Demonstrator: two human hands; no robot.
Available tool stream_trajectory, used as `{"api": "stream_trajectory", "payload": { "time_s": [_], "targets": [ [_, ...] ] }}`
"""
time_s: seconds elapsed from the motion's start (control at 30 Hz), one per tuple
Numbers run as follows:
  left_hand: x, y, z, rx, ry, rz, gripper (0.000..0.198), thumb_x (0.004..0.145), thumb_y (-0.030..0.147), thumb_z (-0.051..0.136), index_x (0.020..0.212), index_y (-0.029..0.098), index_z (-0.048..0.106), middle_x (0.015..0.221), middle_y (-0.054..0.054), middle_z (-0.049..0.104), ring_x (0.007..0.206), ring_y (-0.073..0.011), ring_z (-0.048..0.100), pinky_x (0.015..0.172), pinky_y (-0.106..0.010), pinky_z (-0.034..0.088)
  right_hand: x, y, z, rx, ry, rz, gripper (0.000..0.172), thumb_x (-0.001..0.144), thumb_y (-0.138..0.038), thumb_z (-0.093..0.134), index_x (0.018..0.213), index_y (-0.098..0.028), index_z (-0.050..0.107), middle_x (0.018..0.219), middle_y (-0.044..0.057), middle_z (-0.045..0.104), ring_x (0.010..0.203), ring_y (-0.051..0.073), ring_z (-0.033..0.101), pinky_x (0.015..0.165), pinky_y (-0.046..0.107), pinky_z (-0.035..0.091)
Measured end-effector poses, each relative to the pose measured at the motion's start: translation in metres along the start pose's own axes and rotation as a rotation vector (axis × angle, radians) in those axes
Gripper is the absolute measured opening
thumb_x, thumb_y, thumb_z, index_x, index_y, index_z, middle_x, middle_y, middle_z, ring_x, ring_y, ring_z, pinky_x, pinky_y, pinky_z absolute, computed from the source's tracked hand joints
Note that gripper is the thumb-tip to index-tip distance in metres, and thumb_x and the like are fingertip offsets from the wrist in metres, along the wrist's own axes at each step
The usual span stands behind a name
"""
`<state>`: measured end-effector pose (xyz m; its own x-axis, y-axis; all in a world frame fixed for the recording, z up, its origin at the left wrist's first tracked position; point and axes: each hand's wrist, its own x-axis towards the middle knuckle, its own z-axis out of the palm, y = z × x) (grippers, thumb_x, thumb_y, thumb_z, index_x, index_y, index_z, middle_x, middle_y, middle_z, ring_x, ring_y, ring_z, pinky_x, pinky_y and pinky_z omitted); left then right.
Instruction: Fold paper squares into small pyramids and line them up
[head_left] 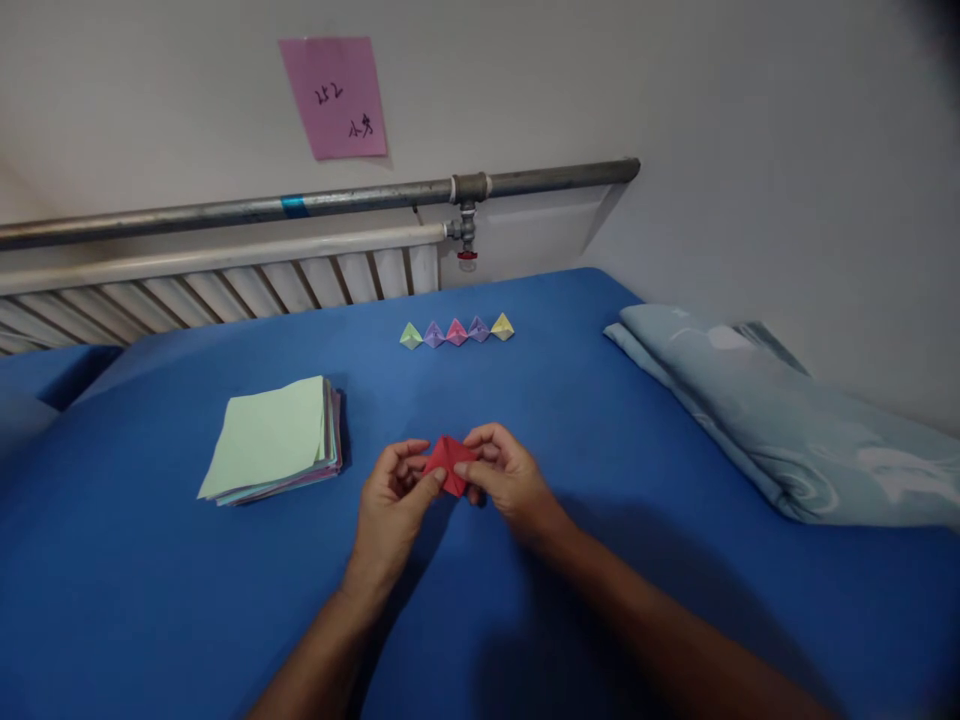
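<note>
While the left hand (390,500) and right hand (519,488) share the red folded paper (450,452), even pressure matters

Because both thumbs rest on the paper's lower half, the step in hand appears to be pressing or shaping its folds. The two hands grasp the piece from either side, fingers curled about its edges and thumbs on its front; it is held ahead of the person, over the blue surface (187,600), though whether it touches that surface I cannot tell. To do this well, both thumbs should press equally, edges should meet along the centre before anything is flattened, and each crease should be run from the middle out to its tip. Pulling sideways would likely skew the diamond outline; squeezing too hard could crush the upper point. Beyond the hands, well apart, the row of five small folded papers (457,332) is best left undisturbed, while the stack of paper sheets (271,432) lies to the left.
</note>
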<state>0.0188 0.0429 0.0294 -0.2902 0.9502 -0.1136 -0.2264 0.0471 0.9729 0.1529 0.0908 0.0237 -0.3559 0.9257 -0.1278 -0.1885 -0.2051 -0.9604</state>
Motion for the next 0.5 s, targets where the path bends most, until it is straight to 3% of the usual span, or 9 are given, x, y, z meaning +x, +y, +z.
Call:
{"api": "stream_trajectory", "payload": {
  "time_s": [0.07, 0.23, 0.5],
  "targets": [
    [0.003, -0.001, -0.002, -0.004, -0.046, -0.077, 0.040, 0.064, 0.033, 0.080, 0.096, 0.018, 0.062, 0.069, 0.002, 0.067, 0.058, -0.0101, 0.059, 0.060, -0.023, 0.048, 0.000, 0.000, -0.001, -0.014, -0.015, -0.009, 0.025, 0.065, -0.025, 0.065, 0.083, -0.023, 0.048, 0.064, -0.008, 0.059, 0.043, 0.007, 0.048, 0.044, 0.021, 0.037],
    [0.007, -0.001, -0.006, 0.013, -0.103, -0.199, 0.032, 0.070, 0.046, 0.074, 0.072, 0.014, 0.066, 0.060, 0.001, 0.063, 0.053, -0.0086, 0.053, 0.054, -0.021, 0.042, -0.001, 0.003, -0.001, -0.056, -0.117, 0.053, 0.029, 0.063, -0.020, 0.063, 0.088, -0.022, 0.048, 0.059, -0.010, 0.056, 0.044, 0.007, 0.049, 0.046, 0.021, 0.038],
    [0.010, -0.001, -0.012, 0.145, -0.030, -0.087, 0.030, 0.070, 0.044, 0.072, 0.064, 0.016, 0.064, 0.056, 0.004, 0.055, 0.053, -0.0072, 0.044, 0.053, -0.020, 0.033, -0.001, 0.005, -0.001, -0.151, -0.198, 0.113, 0.042, 0.067, -0.023, 0.066, 0.106, -0.022, 0.049, 0.057, -0.010, 0.054, 0.043, 0.008, 0.048, 0.043, 0.021, 0.038]
  ]
}}
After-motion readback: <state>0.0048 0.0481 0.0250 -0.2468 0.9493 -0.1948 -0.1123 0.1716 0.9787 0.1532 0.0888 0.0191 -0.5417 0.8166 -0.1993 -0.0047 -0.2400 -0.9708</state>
